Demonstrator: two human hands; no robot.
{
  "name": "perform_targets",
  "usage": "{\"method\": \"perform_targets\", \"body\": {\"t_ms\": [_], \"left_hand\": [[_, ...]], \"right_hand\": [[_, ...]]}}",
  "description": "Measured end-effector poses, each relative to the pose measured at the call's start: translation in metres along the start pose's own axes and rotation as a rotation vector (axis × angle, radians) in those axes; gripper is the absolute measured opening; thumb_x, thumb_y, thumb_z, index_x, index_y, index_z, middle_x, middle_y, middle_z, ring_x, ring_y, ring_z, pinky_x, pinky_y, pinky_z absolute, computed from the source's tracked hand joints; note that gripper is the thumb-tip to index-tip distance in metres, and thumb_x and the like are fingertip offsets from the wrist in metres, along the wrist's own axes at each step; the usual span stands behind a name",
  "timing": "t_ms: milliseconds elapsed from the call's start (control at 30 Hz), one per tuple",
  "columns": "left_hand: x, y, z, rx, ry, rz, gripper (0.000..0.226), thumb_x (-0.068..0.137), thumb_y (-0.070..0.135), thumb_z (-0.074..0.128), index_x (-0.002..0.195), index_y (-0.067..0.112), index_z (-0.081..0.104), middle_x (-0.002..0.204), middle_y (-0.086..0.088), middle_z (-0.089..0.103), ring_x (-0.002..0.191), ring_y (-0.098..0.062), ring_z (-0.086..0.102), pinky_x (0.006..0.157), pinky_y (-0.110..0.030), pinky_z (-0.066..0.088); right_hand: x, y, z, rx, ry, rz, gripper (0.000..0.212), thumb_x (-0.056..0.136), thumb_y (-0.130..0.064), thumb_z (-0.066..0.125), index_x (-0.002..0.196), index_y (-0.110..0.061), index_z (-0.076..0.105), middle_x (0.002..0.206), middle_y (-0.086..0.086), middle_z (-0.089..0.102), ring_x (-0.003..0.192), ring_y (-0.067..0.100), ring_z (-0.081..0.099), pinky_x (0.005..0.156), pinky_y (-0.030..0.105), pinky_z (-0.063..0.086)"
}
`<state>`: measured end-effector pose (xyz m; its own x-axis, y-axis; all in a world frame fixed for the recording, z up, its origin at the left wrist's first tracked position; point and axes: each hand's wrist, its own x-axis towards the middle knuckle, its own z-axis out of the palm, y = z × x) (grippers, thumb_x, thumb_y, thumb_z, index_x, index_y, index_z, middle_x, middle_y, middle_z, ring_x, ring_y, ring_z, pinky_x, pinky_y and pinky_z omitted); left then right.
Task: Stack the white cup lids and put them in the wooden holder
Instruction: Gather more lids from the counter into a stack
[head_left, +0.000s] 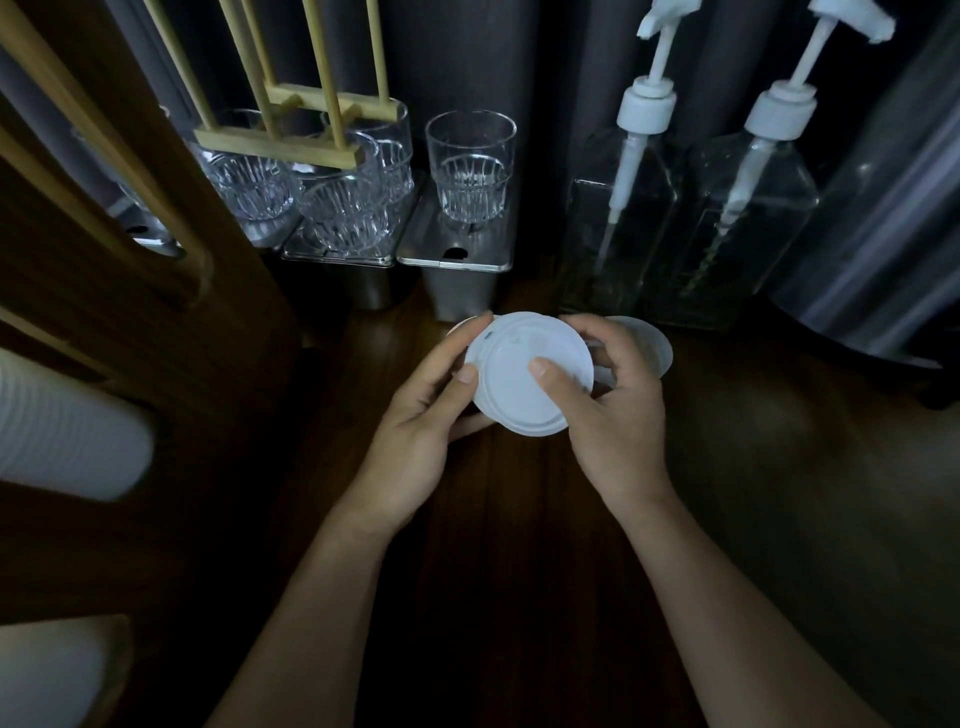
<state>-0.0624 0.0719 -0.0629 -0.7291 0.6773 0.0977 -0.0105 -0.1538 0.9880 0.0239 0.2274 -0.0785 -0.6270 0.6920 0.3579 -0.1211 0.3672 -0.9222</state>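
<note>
- The table (493, 519) is dark wood. Its widest open stretch lies near the viewer, under and between the two forearms.
- The left side is closed off by the wooden holder (156, 249), whose tall curved wall stands near the left hand (415, 421).
- The back is hemmed in by steel containers (457, 260) with ribbed glasses (470, 166) on top, and by two clear pump bottles (623, 218). A large metal vessel (883, 208) blocks the far right.
- A white lid (519, 395) is held above the table at mid-frame, tilted toward the viewer, just in front of the steel containers.
- The left hand's grip is closed on the lid's left edge, with the thumb on the rim and the fingers curled behind it.
- The right hand (618, 421) has its grip closed on the right edge. Its thumb presses the lid's top face and its fingers wrap the far rim.
- The lid is round and matt white, with a raised outer ring and a flat centre. I cannot tell whether more lids nest beneath it.
- Loose lids (657, 345) lie on the table behind the right hand, and another white edge peeks out behind the left fingertips.
- A ribbed white stack (67, 426) lies sideways in the holder.
- A small dark mark near the lid's far-left rim is too small to read.
</note>
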Motion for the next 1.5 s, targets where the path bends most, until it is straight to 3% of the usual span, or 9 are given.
{"method": "perform_targets", "body": {"t_ms": [300, 433, 567, 800, 900, 1033, 1233, 1400, 1500], "left_hand": [[-0.003, 0.003, -0.002, 0.035, -0.030, -0.035, 0.042, 0.103, 0.040, 0.043, 0.141, 0.040, 0.061, 0.147, 0.014, 0.061, 0.136, -0.012, 0.059, 0.103, -0.041, 0.056], [-0.004, 0.005, 0.001, 0.010, -0.042, -0.003, 0.035, 0.106, 0.017, 0.055, 0.139, 0.029, 0.060, 0.134, 0.012, 0.070, 0.126, -0.009, 0.066, 0.093, -0.026, 0.057], [-0.002, 0.002, -0.002, 0.093, -0.010, 0.006, 0.046, 0.104, -0.001, 0.052, 0.138, 0.029, 0.061, 0.135, 0.011, 0.070, 0.129, -0.011, 0.064, 0.105, -0.032, 0.053], [0.005, 0.004, -0.020, 0.105, 0.296, 0.035, 0.040, 0.106, 0.011, 0.056, 0.137, 0.034, 0.064, 0.134, 0.017, 0.068, 0.127, -0.005, 0.062, 0.107, -0.039, 0.054], [0.006, 0.007, -0.025, 0.036, 0.479, 0.000, 0.035, 0.109, 0.020, 0.050, 0.132, 0.039, 0.067, 0.123, 0.027, 0.070, 0.120, 0.001, 0.064, 0.110, -0.046, 0.053], [0.007, 0.008, -0.028, -0.009, 0.622, -0.023, 0.027, 0.110, 0.030, 0.049, 0.123, 0.043, 0.069, 0.112, 0.028, 0.072, 0.113, 0.000, 0.066, 0.109, -0.049, 0.054], [0.009, 0.008, -0.025, 0.028, 0.602, -0.045, 0.026, 0.110, 0.034, 0.048, 0.120, 0.048, 0.068, 0.119, 0.024, 0.071, 0.121, -0.004, 0.064, 0.110, -0.049, 0.052], [0.010, 0.010, -0.023, 0.017, 0.584, -0.045, 0.033, 0.112, 0.035, 0.043, 0.137, 0.036, 0.064, 0.121, 0.023, 0.069, 0.114, 0.002, 0.065, 0.103, -0.040, 0.057], [0.010, 0.010, -0.022, 0.041, 0.574, -0.041, 0.038, 0.113, 0.036, 0.039, 0.142, 0.033, 0.062, 0.118, 0.027, 0.068, 0.106, 0.012, 0.065, 0.097, -0.033, 0.058]], "right_hand": [[-0.002, -0.002, 0.002, -0.006, -0.143, 0.005, 0.042, 0.095, -0.030, 0.070, 0.136, -0.035, 0.063, 0.133, -0.015, 0.068, 0.126, 0.008, 0.061, 0.102, 0.046, 0.055], [-0.002, -0.002, 0.002, -0.002, -0.197, -0.008, 0.042, 0.097, -0.022, 0.067, 0.136, -0.037, 0.061, 0.133, -0.018, 0.066, 0.126, 0.006, 0.060, 0.103, 0.045, 0.054], [0.000, 0.001, 0.004, -0.070, -0.258, -0.024, 0.045, 0.099, -0.024, 0.064, 0.141, -0.039, 0.057, 0.133, -0.019, 0.063, 0.126, 0.005, 0.058, 0.102, 0.042, 0.055], [0.000, 0.001, 0.004, -0.112, -0.216, -0.064, 0.035, 0.102, -0.016, 0.058, 0.135, -0.028, 0.064, 0.120, -0.012, 0.067, 0.110, -0.001, 0.062, 0.085, 0.010, 0.048], [0.004, 0.011, 0.005, -0.340, -0.217, -0.132, 0.041, 0.098, -0.002, 0.058, 0.135, -0.019, 0.065, 0.123, -0.008, 0.063, 0.112, 0.005, 0.061, 0.092, 0.024, 0.053], [0.003, 0.015, 0.011, -0.651, -0.375, -0.183, 0.048, 0.099, -0.016, 0.065, 0.145, -0.024, 0.057, 0.149, -0.007, 0.044, 0.136, 0.016, 0.040, 0.112, 0.040, 0.045], [0.003, 0.017, 0.010, -0.644, -0.363, -0.148, 0.020, 0.095, -0.026, 0.073, 0.115, -0.024, 0.072, 0.150, -0.009, 0.041, 0.137, 0.017, 0.042, 0.110, 0.044, 0.047], [0.004, 0.013, 0.009, -0.525, -0.274, -0.091, 0.012, 0.092, -0.023, 0.077, 0.097, -0.023, 0.066, 0.149, -0.007, 0.044, 0.136, 0.012, 0.046, 0.099, 0.017, 0.040], [0.003, 0.009, 0.006, -0.378, -0.148, -0.122, 0.012, 0.091, -0.020, 0.077, 0.098, -0.019, 0.067, 0.145, -0.006, 0.048, 0.131, -0.002, 0.045, 0.101, 0.025, 0.050]]}}
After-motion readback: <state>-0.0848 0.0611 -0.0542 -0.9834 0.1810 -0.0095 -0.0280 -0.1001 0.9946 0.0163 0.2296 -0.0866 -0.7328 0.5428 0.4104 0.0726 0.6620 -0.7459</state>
